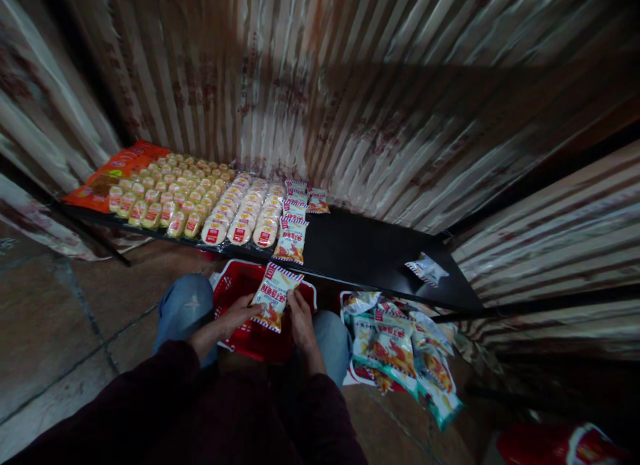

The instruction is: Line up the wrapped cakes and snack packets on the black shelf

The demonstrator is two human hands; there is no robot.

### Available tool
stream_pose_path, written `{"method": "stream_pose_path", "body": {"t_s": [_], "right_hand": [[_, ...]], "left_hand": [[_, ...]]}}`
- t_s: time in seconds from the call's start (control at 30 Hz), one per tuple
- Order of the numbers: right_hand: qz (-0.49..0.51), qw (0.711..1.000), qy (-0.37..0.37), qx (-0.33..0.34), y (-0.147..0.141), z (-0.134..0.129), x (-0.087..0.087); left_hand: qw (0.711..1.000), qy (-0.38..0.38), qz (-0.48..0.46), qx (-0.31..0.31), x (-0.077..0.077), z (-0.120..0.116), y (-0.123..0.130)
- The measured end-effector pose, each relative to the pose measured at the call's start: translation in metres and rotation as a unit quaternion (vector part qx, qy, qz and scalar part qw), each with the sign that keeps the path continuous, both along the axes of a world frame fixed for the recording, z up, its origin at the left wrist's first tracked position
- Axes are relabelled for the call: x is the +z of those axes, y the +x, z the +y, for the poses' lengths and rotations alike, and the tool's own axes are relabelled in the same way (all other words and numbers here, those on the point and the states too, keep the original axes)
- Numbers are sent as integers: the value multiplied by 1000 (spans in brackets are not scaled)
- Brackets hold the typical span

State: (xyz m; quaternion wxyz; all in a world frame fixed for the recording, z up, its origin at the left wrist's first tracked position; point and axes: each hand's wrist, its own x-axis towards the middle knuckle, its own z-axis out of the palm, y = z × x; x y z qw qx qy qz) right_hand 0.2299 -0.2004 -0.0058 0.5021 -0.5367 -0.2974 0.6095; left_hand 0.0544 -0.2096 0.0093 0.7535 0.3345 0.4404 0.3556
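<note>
A snack bag (276, 297) with striped edges and red lettering is held between both hands, over a red plastic basket (235, 275). My left hand (241, 313) grips its left side, and my right hand (299, 311) has its right side between thumb and fingers. Just beyond, matching bags (291, 239) lie in a column on the black shelf (360, 248), beside rows of round, clear-wrapped packs (240, 233). To the right, a second basket (356, 373) is heaped with similar bags (393, 341).
Small yellow wrapped packs (153, 215) fill the shelf's left part, with an orange bag (117, 171) at its end. A small striped packet (427, 269) lies near the right end. Striped sheeting (310, 85) hangs behind, and dark poles (545, 178) cross at the right.
</note>
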Motion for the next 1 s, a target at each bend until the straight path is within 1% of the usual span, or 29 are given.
{"method": "stream_pose_path", "body": {"t_s": [0.07, 0.13, 0.23, 0.33, 0.5, 0.6, 0.73, 0.83, 0.9, 1.0], "right_hand": [[17, 1000, 6, 4, -1, -1, 5], [32, 999, 10, -1, -1, -1, 9], [32, 999, 9, -10, -2, -1, 14], [26, 1000, 14, 2, -3, -1, 16], [50, 999, 4, -4, -4, 0, 16], [51, 999, -4, -18, -3, 1, 14], [26, 998, -14, -46, -2, 3, 12], [49, 998, -14, -43, -2, 1, 14], [64, 998, -2, -29, -1, -3, 16], [55, 998, 20, 1, 0, -10, 19]], "left_hand": [[1000, -7, -13, -9, 4, 0, 1], [1000, -6, -22, -5, 6, 0, 2], [999, -14, 2, 39, 5, 4, 3], [996, -45, 22, 77, 0, 9, 5], [998, -17, -17, 58, -6, 13, 9], [998, -11, -11, 53, -7, 13, 12], [998, -11, 5, 69, -4, 13, 17], [995, -15, 11, 97, -3, 14, 20], [992, -16, 16, 125, -3, 16, 22], [986, -9, 13, 164, -3, 21, 24]]}}
